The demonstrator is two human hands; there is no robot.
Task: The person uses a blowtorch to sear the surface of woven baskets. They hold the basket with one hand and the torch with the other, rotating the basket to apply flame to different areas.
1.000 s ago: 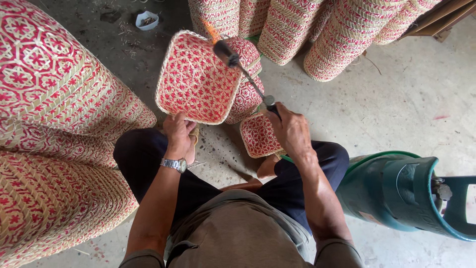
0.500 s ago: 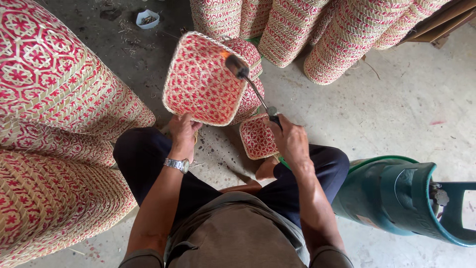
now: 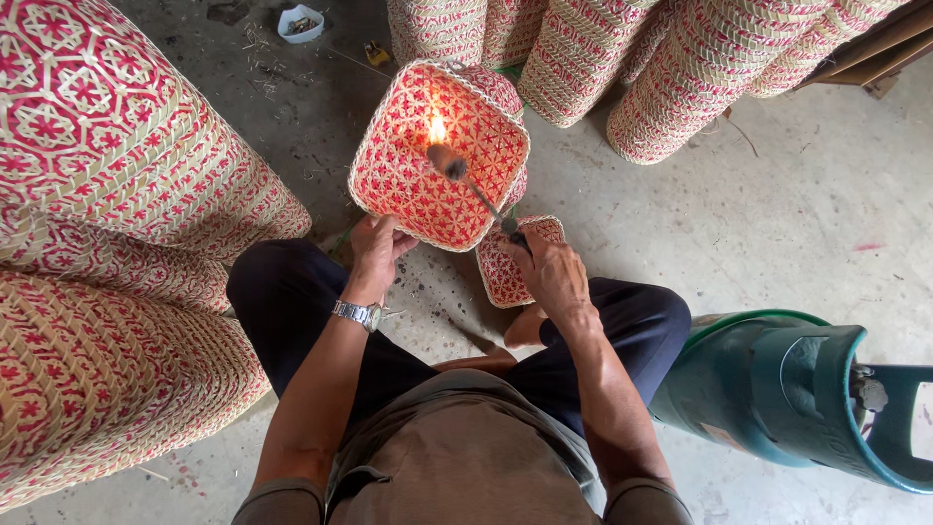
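Stacks of woven baskets (image 3: 107, 243), red and straw-coloured, fill the left edge of the concrete floor (image 3: 758, 224). More woven baskets (image 3: 661, 68) of the same pattern stand in a row along the far edge of the floor. A green gas cylinder (image 3: 777, 399) lies on its side at the right edge of the floor, just beside the person's right knee.

The person sits on the floor with legs folded. The left hand (image 3: 374, 248) holds a square woven tray (image 3: 437, 156) by its near rim, fingers closed on the edge. The tray is raised off the floor and tilted so that its inner face is towards the camera. A wristwatch (image 3: 358, 313) sits on the left wrist.

The right hand (image 3: 549, 272) has its fingers closed around the handle of a torch (image 3: 476, 190). The thin metal tube of the torch runs up and to the left from the hand, across the face of the tray. A small flame (image 3: 437, 128) burns at the tip of the torch, over the middle of the tray's inner face.

A smaller woven lid (image 3: 505, 267) lies on the floor under the right hand, partly hidden by it. A small white dish (image 3: 299, 21) stands near the far edge of the floor, well apart from the hands.
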